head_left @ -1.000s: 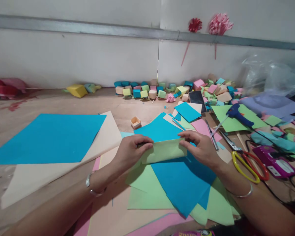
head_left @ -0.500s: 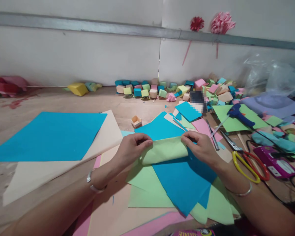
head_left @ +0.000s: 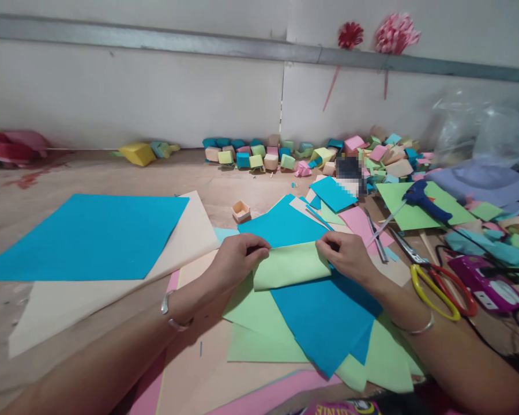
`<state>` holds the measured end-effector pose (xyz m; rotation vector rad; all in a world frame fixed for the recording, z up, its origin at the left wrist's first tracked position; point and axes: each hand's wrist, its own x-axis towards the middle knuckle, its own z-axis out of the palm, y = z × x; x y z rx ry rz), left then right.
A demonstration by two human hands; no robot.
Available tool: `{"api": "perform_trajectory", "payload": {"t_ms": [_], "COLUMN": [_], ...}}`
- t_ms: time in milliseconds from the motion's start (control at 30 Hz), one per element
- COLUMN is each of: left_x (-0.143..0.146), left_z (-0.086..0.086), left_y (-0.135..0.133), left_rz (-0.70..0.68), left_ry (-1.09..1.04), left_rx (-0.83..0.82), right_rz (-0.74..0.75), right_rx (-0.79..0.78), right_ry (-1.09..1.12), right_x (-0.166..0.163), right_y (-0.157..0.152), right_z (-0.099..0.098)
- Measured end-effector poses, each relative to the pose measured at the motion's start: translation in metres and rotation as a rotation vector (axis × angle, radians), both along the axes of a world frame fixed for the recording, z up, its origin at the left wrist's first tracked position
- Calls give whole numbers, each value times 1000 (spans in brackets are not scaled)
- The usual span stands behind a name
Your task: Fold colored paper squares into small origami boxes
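Note:
A strip of light green paper (head_left: 292, 267) is held up between both hands, its top edge looking folded. My left hand (head_left: 242, 253) pinches its upper left corner between thumb and fingers. At the upper right corner, my right hand (head_left: 346, 253) grips it the same way. Under the strip lie blue sheets (head_left: 315, 323) and larger light green sheets (head_left: 268, 346), overlapping one another. A small open tan paper box (head_left: 241, 211) sits just beyond my left hand.
Scissors (head_left: 441, 288), a blue glue gun (head_left: 426, 202), a craft knife (head_left: 375, 235) and a purple power strip (head_left: 486, 282) with cables lie at right. A large blue sheet (head_left: 86, 236) covers the left. Small paper boxes (head_left: 270, 161) line the wall.
The green strip has levelled slightly and its left end shows more clearly. Both hands keep their hold. The view has shifted a little.

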<state>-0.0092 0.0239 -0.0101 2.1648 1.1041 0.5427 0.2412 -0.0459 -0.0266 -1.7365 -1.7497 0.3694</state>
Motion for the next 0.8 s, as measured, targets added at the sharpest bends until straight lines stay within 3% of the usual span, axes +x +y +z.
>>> {"api": "perform_trajectory", "payload": {"t_ms": [133,600,800], "left_x": [1,2,18], "left_z": [-2,-16,1], "left_y": [2,3,2], "left_rz": [-48,-153,-331], "left_ry": [52,185,429], "left_rx": [159,318,519], "right_rz": [8,-11,-21], "right_rx": [5,9,-8], "right_ry": [-104,-470,-542], "right_x": [1,-5,-8], "right_y": [4,4,4], "right_z": [-7,-17,-15]}}
